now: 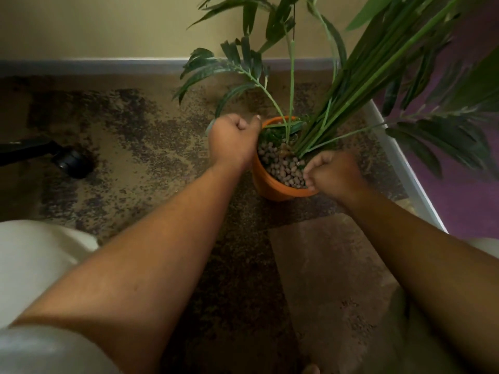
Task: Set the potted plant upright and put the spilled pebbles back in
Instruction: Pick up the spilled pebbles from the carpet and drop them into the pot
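An orange pot (266,184) stands on the speckled carpet, leaning slightly to the left. Brown-grey pebbles (283,168) fill its top around the green stems of the plant (337,103), whose long leaves spread up and to the right. My left hand (233,141) is closed on the pot's left rim, thumb over the edge. At the near right rim my right hand (332,172) is closed, fingertips down on the pebbles; whether it holds any is hidden.
A black chair caster (71,160) sits on the carpet at the left. A baseboard and yellow wall (108,31) run behind the pot. A white frame edge (405,168) and purple surface lie to the right. My knees show at both lower corners.
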`<state>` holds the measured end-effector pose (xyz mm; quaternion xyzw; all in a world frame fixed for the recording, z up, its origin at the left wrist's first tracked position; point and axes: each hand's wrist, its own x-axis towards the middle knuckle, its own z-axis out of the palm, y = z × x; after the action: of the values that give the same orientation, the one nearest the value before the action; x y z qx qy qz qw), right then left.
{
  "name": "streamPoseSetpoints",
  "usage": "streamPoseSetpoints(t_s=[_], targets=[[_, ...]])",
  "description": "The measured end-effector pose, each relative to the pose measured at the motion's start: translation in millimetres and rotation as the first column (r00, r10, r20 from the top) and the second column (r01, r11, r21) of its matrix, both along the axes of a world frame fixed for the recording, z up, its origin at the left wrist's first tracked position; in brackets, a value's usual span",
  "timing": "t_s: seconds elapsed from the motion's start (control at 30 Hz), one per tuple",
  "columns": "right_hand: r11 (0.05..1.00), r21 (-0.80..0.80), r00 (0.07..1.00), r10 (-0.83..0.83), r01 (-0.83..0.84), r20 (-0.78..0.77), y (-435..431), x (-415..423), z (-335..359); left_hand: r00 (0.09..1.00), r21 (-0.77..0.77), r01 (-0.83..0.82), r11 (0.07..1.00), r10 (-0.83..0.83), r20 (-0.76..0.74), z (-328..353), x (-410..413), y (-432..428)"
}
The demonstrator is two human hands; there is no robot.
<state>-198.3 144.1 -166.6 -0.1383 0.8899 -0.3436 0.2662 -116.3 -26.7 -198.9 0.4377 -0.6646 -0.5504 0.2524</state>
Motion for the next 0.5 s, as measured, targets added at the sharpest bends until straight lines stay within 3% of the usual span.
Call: streamPoseSetpoints(t_s=[0.1,0.17,0.23,0.27,0.33,0.4,0.5], targets=[[0.949,0.057,0.915,0.28,-0.309,0.291,-1.7,17.6,-4.0,0.989,-0.139,-0.115,0.984,0.126,0.073,-14.4,28.1,21.6],[0.881,0.053,0.771,0.38,-0.47,0.511,-3.6,33.5,-10.2,0.977,-0.185,-0.001,0.983,0.041,0.21,-32.6,47.4,34.4],[0.811,0.114,0.693,0.406,-0.574,0.596,-5.7,45.7,-21.9,0.914,-0.166,0.196,0.966,-0.119,0.387,-51.2,62.0,39.7],[0.787,0.159,0.694,0.405,-0.596,0.595,-7.2,51.5,-28.7,0.845,-0.1,0.308,0.946,-0.224,0.485,-59.2,67.2,40.6],[0.742,0.243,0.722,0.431,-0.625,0.54,-9.8,61.8,-42.8,0.615,0.093,0.523,0.848,-0.45,0.647,-70.0,76.9,44.0],[0.684,0.335,0.75,0.492,-0.647,0.442,-7.6,67.8,-59.5,0.413,0.192,0.655,0.731,-0.559,0.719,-79.9,86.6,52.7],[0.666,0.441,0.799,0.483,-0.601,0.36,3.5,74.6,-83.7,0.258,0.245,0.753,0.611,-0.616,0.744,-91.1,100.1,74.2]])
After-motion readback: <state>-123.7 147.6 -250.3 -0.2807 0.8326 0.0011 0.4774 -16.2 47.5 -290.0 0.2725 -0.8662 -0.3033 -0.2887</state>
